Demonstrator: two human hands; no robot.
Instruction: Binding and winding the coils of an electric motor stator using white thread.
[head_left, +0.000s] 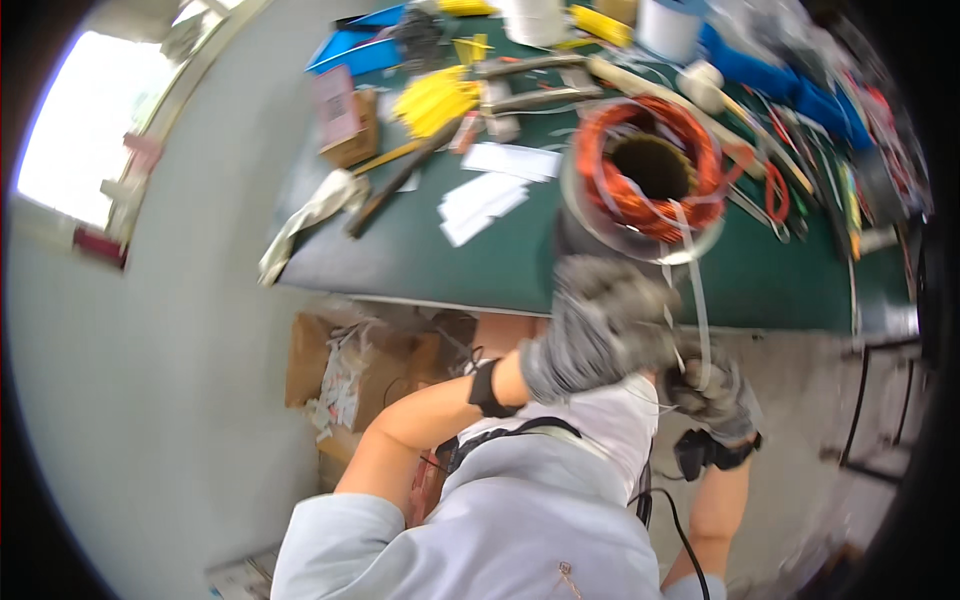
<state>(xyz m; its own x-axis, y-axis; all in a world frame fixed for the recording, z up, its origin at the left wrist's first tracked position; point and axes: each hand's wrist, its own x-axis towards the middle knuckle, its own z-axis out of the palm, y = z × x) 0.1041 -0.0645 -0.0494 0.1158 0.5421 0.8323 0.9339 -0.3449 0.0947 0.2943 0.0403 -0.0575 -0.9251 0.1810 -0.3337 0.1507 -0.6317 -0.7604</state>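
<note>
An upright motor stator [577, 205] with a ring of orange-red copper windings [597, 150] stands at the table's near edge. White lacing cord [699, 290] crosses the windings and hangs down toward me in two strands. My left hand [610, 325], in a grey knit glove, is just below the stator, its fingers curled at one strand. Lower and to the right, my right hand [715, 395], gloved the same way, is closed around the cord's lower part. Both hands are blurred by motion, and the fingertips are partly hidden.
On the green tabletop [420, 265] lie white paper slips [485, 205], yellow strips [437, 100], a mallet [700, 88], a dark stick [400, 185] and red-handled scissors [776, 192]. Cardboard boxes [308, 360] stand under the table at left. A black metal frame [850, 420] is at right.
</note>
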